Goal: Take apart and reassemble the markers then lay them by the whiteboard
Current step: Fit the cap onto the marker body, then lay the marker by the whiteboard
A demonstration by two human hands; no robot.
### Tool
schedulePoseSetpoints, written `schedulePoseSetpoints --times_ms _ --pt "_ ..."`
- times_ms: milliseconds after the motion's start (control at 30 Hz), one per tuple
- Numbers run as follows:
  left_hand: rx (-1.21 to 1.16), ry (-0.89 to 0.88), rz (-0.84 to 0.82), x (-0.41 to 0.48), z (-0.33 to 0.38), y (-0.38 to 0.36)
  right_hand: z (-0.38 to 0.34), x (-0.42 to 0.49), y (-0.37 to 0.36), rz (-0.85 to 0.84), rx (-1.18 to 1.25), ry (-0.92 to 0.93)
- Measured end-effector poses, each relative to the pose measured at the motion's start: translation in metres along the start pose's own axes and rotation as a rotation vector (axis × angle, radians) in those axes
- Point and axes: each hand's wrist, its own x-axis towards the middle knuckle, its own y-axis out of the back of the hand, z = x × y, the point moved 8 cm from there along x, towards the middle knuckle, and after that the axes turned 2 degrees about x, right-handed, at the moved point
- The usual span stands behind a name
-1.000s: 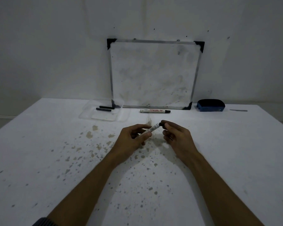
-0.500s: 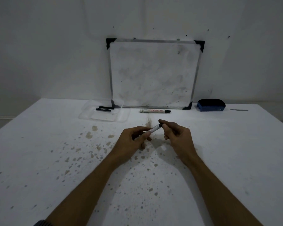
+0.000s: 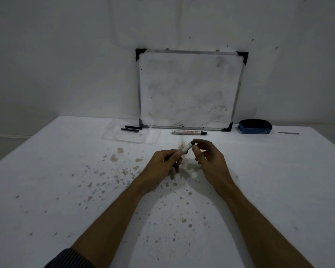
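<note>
My left hand grips the white barrel of a marker, which points up and to the right. The fingertips of my right hand pinch its black end. A second white marker with a black cap lies flat in front of the whiteboard, which leans against the wall. Two thin black marker parts lie in a clear plastic tray left of the board.
A blue eraser sits to the right of the whiteboard, with a thin grey strip further right. The white table is speckled with brown stains around my hands.
Both hands stayed in the same place over the table. My right fingers have shifted at the marker's black end; the marker keeps its tilt.
</note>
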Motion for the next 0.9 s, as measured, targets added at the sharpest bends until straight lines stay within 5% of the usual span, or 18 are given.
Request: schedulePoseSetpoints --times_ms 200,533,633,733,900 --pt "-0.392 0.075 0.008 0.004 -0.002 -0.005 -0.008 -0.010 -0.009 0.029 -0.105 0.004" --pt "-0.214 0.104 -0.015 0.002 -0.010 -0.004 -0.012 -0.016 -0.025 -0.060 -0.371 0.084" --pt "0.074 0.091 0.095 0.002 -0.004 0.008 -0.008 -0.004 -0.012 -0.014 -0.485 0.111" --pt "0.680 -0.055 0.316 -0.003 0.006 0.034 -0.001 0.021 0.005 0.041 -0.680 0.125" --pt "1.006 -0.026 0.097 0.002 -0.017 0.026 0.011 0.070 0.000 0.067 -0.977 0.197"
